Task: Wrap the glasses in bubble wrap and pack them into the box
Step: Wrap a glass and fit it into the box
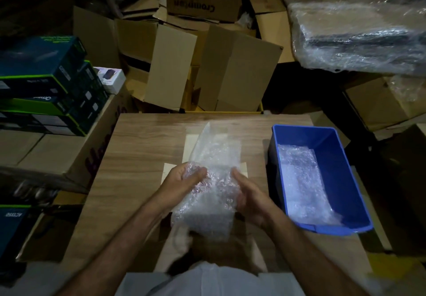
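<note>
While held above the wooden surface (143, 148), bubble wrap (208, 187) bundled between both hands, just over the middle of the surface, loose end trailing away toward the far edge. Left hand (184, 180) curled round the bundle's left side, fingers pressed into the plastic, grip closed on the wrap. Right hand (250, 200) laid flat against the bundle's right side, fingers straight and relaxed, supporting rather than clenching. Glasses inside the wrap not discernible through the cloudy plastic; cannot tell what the bundle contains. Pale flat cardboard sheet (191, 148) lying on the surface beneath the bundle. Blue plastic box (341, 157) standing on the right part of the surface, near the right hand but apart from it, lined or partly filled with more bubble wrap (302, 180). Stacked dark retail cartons (46, 83) off to the left on brown boxes. Opened brown cardboard boxes (207, 70) piled beyond the far edge. Plastic-wrapped bulky item (359, 33) at upper right. White shirt (207, 282) visible at bottom.
</note>
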Tool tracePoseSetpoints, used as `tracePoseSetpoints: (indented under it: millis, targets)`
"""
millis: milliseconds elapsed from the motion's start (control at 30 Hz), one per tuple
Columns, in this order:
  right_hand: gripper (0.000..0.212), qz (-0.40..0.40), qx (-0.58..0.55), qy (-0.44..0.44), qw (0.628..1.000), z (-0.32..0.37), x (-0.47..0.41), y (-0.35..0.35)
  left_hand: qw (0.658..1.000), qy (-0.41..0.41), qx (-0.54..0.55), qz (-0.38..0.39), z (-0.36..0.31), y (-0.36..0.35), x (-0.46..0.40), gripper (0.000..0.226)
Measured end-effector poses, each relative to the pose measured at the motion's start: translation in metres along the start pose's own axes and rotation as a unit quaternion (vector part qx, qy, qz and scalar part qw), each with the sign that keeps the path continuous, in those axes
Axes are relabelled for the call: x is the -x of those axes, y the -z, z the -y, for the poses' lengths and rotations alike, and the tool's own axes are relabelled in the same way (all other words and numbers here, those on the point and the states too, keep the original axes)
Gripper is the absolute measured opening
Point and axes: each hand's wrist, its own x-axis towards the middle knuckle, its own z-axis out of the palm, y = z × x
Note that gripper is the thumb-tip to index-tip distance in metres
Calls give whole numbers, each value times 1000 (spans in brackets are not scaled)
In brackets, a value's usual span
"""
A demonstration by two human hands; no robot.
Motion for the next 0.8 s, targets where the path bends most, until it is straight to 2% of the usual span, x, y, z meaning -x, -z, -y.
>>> tracePoseSetpoints:
  millis: [33,100,167,200,267,333,367,400,467,533,567,600,633,667,700,733,767,800]
  targets:
    - [50,-17,40,27,999,-3,-2,-3,999,2,15,-28,4,-2,1,14]
    - [52,-86,87,82,989,-4,-6,-6,995,-1,37,-92,10,-3,2,13]
    - [58,-163,130,124,970,-2,-7,-6,989,3,63,-130,11,-2,2,38]
    - [64,-168,150,143,964,-1,-8,-5,989,1,69,-134,12,2,2,52]
    - [86,-126,183,171,960,3,-7,3,995,-13,43,-90,9,11,4,73]
    - [104,-80,225,181,954,9,-3,5,1000,-25,-7,-3,10,23,4,76]
    - [107,-65,259,184,946,8,-3,8,999,-23,-38,27,12,29,3,74]
    - [104,-62,305,180,933,9,-2,5,997,-19,-71,36,11,33,3,72]
    - [86,-89,408,193,888,9,-3,-2,985,-26,-168,3,8,34,0,63]
    - [51,-120,517,220,818,13,-9,-8,959,-54,-276,-27,7,34,-4,37]
    - [23,-120,549,229,795,17,-10,-11,947,-70,-313,-34,6,35,-5,22]
    - [7,-99,555,232,793,22,-10,-11,939,-85,-332,-38,5,36,-5,15]
    - [29,-77,544,233,802,23,-14,-7,937,-96,-334,-31,5,38,-4,14]
    - [38,-59,512,229,826,25,-15,-4,948,-96,-302,-11,4,38,-3,14]
    - [32,-45,463,218,858,28,-12,-4,967,-80,-242,10,2,37,-2,16]
    - [16,-31,411,195,890,31,-8,-5,983,-53,-173,34,1,35,-1,16]
    - [11,-26,367,169,914,29,-7,-4,990,-28,-127,55,2,33,0,15]
    - [19,-29,336,148,930,25,-9,-3,993,-10,-97,70,5,32,0,15]
